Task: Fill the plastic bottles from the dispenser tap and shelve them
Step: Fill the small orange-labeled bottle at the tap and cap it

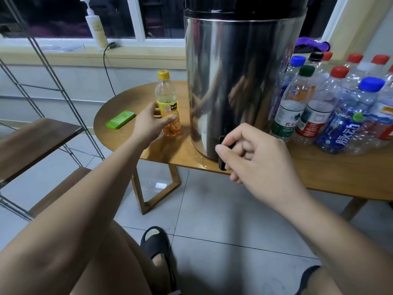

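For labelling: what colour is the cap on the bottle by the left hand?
Yellow cap, head view.

- The dispenser [234, 81] – its top runs off the upper edge, so the lid is only partly seen.
- The tap [222, 165] is mostly hidden behind the right hand [259, 154], whose thumb and fingers pinch it; only black slivers show.
- The yellow-capped bottle [167, 96] – its lower label is partly covered by the left hand [151, 122]; whether that hand grips or only touches it cannot be told.
- The crowd of bottles [340, 107] is cut by the right edge; the rear ones show little but their caps.
- The pump bottle [96, 28] has print too small to read.
- The shelf [38, 135] is cut off at the left edge.
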Available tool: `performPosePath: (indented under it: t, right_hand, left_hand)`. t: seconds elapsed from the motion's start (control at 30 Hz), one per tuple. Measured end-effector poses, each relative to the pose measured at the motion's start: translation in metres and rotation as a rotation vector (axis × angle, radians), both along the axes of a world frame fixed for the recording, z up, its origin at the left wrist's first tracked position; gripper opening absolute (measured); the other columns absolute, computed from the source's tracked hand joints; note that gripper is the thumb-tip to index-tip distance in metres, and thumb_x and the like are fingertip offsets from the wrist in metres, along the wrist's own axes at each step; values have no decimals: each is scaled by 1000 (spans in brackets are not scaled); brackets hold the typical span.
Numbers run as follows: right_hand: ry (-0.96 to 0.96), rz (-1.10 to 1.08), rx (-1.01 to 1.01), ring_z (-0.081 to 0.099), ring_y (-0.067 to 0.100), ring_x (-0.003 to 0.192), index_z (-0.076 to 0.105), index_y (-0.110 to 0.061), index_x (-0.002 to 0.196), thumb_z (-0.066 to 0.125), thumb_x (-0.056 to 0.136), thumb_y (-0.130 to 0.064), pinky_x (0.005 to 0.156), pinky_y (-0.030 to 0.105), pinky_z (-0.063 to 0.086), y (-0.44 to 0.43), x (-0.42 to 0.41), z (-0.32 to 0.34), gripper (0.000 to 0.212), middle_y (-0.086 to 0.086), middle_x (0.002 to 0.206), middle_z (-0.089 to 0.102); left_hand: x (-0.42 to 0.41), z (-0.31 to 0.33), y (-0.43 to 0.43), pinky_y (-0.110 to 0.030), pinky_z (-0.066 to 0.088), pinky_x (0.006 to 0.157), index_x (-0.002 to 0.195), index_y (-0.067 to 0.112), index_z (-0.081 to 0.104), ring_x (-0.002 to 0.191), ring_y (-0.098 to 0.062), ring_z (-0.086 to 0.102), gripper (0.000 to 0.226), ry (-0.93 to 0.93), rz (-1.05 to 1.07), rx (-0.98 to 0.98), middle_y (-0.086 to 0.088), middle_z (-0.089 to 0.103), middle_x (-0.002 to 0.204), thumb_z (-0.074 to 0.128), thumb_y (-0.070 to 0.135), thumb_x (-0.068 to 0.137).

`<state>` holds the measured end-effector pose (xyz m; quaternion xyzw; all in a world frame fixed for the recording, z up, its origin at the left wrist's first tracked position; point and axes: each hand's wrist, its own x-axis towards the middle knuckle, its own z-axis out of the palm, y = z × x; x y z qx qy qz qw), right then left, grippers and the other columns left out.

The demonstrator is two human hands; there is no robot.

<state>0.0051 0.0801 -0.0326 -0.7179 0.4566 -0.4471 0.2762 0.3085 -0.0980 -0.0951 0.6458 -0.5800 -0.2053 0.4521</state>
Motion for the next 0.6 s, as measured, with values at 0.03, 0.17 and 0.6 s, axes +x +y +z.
performPosePath:
  t: [0.03,0.17,0.6]
  right_hand:
    - [0,-13,3,71,18,54,68,-21,92,76,99,-28,67,46,63,0,-3,-2,13,3,65,71]
    - [3,-57,19,71,17,54,68,-22,92,77,100,-25,68,47,63,-1,-15,-7,13,2,66,71]
    - [33,-187,65,74,20,59,70,-21,93,77,99,-26,66,54,64,-16,-70,-14,10,3,73,74]
  left_hand:
    - [0,0,-3,-46,62,99,134,31,66,108,-9,73,57,5,0,4,11,76,122,90,51,86]
    - [-3,-1,-7,-47,63,99,134,32,65,110,-10,73,57,3,9,28,11,75,123,89,51,87]
    - [-38,0,108,-43,61,85,98,29,74,89,-12,74,11,-48,-36,40,10,78,90,80,38,96]
